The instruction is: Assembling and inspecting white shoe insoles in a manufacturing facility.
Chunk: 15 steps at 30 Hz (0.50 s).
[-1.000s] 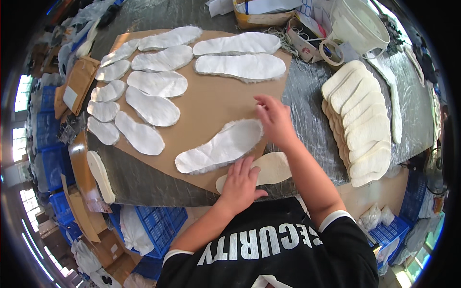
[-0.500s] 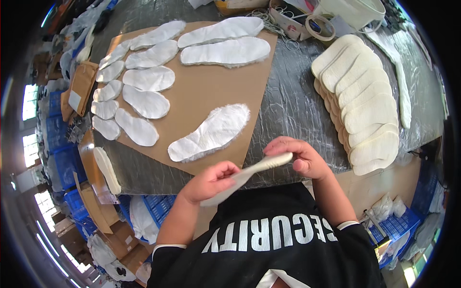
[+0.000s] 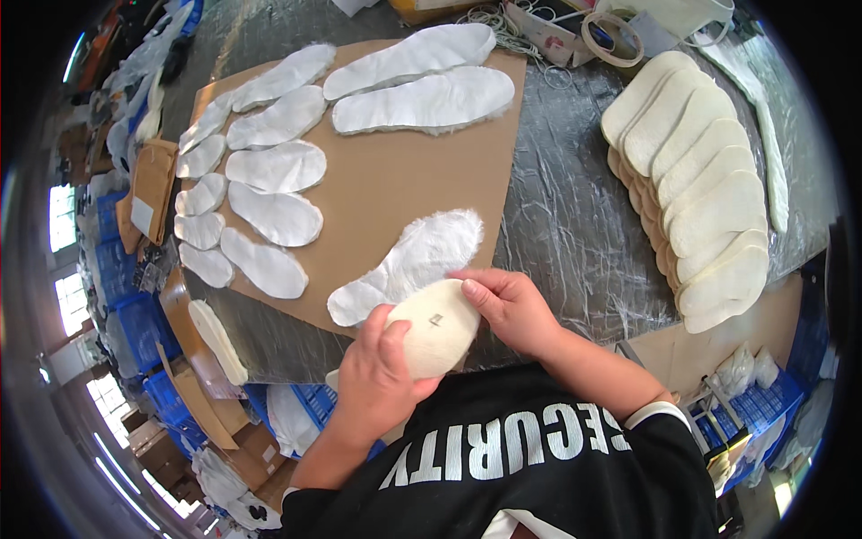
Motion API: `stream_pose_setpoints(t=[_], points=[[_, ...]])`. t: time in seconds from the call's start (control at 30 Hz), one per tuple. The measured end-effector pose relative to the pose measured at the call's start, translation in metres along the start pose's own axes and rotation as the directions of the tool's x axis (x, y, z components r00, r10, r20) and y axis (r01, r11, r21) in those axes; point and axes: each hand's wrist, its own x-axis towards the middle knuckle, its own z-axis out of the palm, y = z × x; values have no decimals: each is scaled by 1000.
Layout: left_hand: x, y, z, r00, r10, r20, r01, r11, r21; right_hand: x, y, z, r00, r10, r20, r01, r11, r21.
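Note:
A cream insole (image 3: 440, 334) is between my hands over the table's near edge, its broad face turned up and bearing a small dark mark. My left hand (image 3: 382, 377) grips it along the left side, with part of the insole hidden behind the fingers. At its upper right edge, my right hand (image 3: 510, 310) pinches it between thumb and fingers. Just beyond lies a white fluffy-edged insole (image 3: 417, 254) on a brown cardboard sheet (image 3: 395, 184), partly covered by the held one.
Several white insoles (image 3: 274, 216) lie in rows on the cardboard's left, with two long ones (image 3: 422, 101) at the back. On the right, cream insoles (image 3: 714, 216) overlap in a stack. A tape roll (image 3: 612, 38) sits at the back; another cream insole (image 3: 217, 341) lies near left.
The cream insole has turned from nearly edge-on to show its broad face. My right hand has moved left and down along it; the whole view has shifted slightly.

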Motion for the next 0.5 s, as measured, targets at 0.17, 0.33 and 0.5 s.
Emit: stream_pose_setpoints(t=[0.17, 0.33, 0.5], points=[[17, -33, -24, 995, -98, -12, 97, 992, -81, 31, 0, -34, 899, -376, -224, 225, 836, -500], [45, -49, -8, 1000, 18, -8, -20, 977, -214, 44, -7, -38, 988, 29, -151, -58, 980, -192], [66, -51, 2, 996, 78, 30, -72, 982, -175, 47, -3, -46, 994, 61, -90, -73, 989, -130]])
